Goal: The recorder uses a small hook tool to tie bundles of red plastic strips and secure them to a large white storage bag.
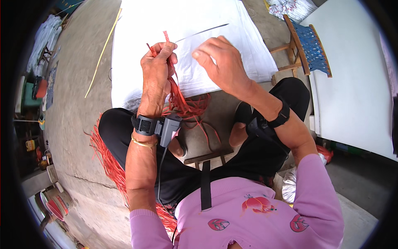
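My left hand (159,60) is closed around a bundle of thin red plastic strips, with a short red braided end (166,36) sticking up past the thumb. From beneath this hand the loose red strips (182,101) hang over the near edge of the white cloth. My right hand (222,62) hovers to the right, its fingers bent and drawn together. Some blur at its fingertips hides what they pinch, if anything. Beyond the hands, a thin dark strip (209,29) lies slantwise on the cloth, its near end close to my left fingertips.
The white-covered surface (137,25) stands in front of my knees. A long heap of red strips (108,159) trails on the floor at my left. A yellow strip (101,54) lies at the surface's left edge. On the right are a wooden stool with blue webbing (311,47) and a large white panel (352,95).
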